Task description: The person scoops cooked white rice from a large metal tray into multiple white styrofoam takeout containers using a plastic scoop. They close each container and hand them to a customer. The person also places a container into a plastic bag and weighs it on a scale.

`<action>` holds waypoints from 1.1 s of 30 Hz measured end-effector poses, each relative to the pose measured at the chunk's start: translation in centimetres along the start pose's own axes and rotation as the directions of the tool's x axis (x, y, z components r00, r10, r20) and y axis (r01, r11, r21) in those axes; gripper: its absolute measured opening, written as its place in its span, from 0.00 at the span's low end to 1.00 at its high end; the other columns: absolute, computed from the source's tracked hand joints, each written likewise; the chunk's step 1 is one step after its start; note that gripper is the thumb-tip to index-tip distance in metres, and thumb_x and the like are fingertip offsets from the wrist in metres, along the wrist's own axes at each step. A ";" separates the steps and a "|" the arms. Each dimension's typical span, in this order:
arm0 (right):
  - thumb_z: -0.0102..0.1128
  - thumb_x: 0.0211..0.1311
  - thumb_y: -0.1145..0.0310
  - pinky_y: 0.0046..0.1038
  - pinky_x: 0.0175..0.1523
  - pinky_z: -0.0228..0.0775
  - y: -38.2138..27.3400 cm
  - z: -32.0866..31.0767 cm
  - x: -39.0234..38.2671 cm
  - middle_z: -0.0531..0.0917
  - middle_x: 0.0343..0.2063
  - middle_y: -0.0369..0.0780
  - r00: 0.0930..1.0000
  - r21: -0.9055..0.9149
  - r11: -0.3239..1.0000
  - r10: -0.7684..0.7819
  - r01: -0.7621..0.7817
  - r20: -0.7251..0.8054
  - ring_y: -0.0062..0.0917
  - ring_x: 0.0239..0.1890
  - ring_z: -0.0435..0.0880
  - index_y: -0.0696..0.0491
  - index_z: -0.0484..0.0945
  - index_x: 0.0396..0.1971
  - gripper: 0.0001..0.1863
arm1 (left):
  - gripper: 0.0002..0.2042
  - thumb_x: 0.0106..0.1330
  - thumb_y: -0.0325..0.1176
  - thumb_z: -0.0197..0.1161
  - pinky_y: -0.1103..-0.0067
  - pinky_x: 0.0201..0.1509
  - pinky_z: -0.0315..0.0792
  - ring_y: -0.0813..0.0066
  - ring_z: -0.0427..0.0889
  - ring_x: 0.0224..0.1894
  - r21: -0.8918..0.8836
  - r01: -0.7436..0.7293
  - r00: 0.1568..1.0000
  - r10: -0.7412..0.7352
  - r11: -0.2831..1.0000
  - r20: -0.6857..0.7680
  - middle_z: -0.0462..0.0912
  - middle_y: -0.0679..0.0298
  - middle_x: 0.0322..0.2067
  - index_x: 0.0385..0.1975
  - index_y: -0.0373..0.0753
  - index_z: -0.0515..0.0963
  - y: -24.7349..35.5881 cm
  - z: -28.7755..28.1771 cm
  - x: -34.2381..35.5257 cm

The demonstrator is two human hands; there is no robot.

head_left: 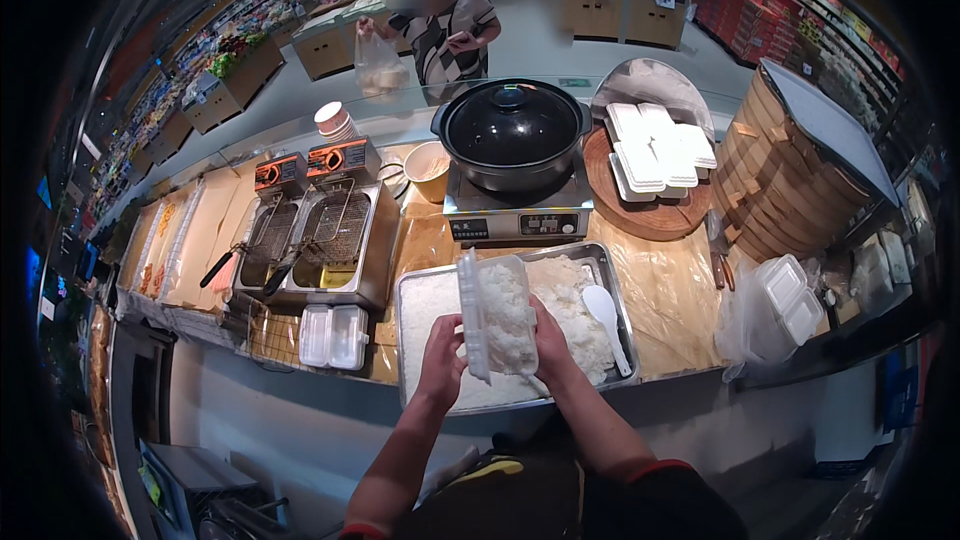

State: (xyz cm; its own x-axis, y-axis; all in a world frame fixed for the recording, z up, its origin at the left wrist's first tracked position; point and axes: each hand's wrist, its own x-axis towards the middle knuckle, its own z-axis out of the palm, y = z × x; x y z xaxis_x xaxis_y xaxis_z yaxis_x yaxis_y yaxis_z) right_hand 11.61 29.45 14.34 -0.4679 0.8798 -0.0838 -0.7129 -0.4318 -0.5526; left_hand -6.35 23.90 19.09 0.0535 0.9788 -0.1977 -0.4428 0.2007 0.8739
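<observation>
Shop shelves [845, 15] curved away beyond the counter [672, 315]. Above the rice tray [402, 330], the open box [526, 290] sat between the palms, its long axis roughly twelve to six. Left hand [441, 360] grasped the raised lid [474, 325] at nine o'clock; right hand [549, 345] held the filled base at four, its underside fingers seemingly curled but hidden. Spoon [602, 315] lay at three, nearer the right hand.

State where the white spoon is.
The spoon lies on rice in the metal tray, near its right edge in the head view, right of the held box.
</observation>
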 end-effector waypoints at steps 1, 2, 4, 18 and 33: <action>0.36 0.79 0.55 0.32 0.64 0.69 -0.3 0.2 0.2 0.74 0.59 0.42 0.992 -0.132 0.987 -0.102 0.091 -0.076 0.28 0.60 0.75 0.54 0.59 0.69 0.26 | 0.24 0.74 0.48 0.49 0.69 0.61 0.66 0.67 0.71 0.55 0.148 0.080 0.991 -0.063 0.986 -0.119 0.71 0.60 0.52 0.62 0.39 0.62 0.5 2.2 0.7; 0.36 0.79 0.56 0.30 0.64 0.69 -0.8 0.4 0.4 0.74 0.59 0.41 0.984 -0.160 0.979 -0.142 0.124 -0.108 0.27 0.60 0.75 0.54 0.59 0.69 0.26 | 0.27 0.74 0.47 0.49 0.67 0.63 0.64 0.63 0.68 0.57 0.355 0.004 0.996 0.028 0.935 -0.085 0.67 0.54 0.54 0.67 0.39 0.56 -0.7 2.7 2.2; 0.38 0.79 0.58 0.27 0.63 0.68 -2.2 0.7 0.5 0.74 0.59 0.41 0.961 -0.216 0.959 -0.221 0.183 -0.168 0.25 0.59 0.75 0.55 0.58 0.69 0.26 | 0.33 0.73 0.44 0.51 0.68 0.66 0.60 0.59 0.65 0.58 0.581 -0.103 0.984 0.169 0.807 -0.061 0.64 0.49 0.55 0.73 0.39 0.49 -1.5 5.1 4.0; 0.51 0.76 0.59 0.22 0.51 0.73 -10.3 -7.8 3.3 0.82 0.48 0.43 0.903 -0.208 0.961 -0.248 0.184 -0.350 0.20 0.47 0.81 0.55 0.57 0.70 0.30 | 0.38 0.67 0.43 0.56 0.67 0.70 0.55 0.54 0.63 0.62 0.804 -0.112 0.994 0.074 0.584 0.084 0.62 0.46 0.58 0.75 0.41 0.48 -3.2 15.2 11.8; 0.43 0.77 0.52 0.24 0.54 0.73 -18.3 -18.7 4.8 0.80 0.49 0.39 0.857 -0.041 0.972 -0.224 0.231 -0.463 0.21 0.48 0.80 0.56 0.68 0.61 0.25 | 0.34 0.67 0.21 0.58 0.71 0.69 0.61 0.65 0.65 0.67 0.147 0.206 0.971 -0.221 0.967 0.090 0.62 0.51 0.67 0.73 0.41 0.54 -8.2 22.0 21.7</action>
State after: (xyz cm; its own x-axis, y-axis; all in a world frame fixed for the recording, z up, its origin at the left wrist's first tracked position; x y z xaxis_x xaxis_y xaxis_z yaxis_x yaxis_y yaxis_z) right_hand 32.20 45.29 8.58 0.0004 0.9432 -0.3323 -0.7796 -0.2078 -0.5908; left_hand 18.16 44.36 17.43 0.2300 0.9099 -0.3452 -0.2858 0.4022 0.8698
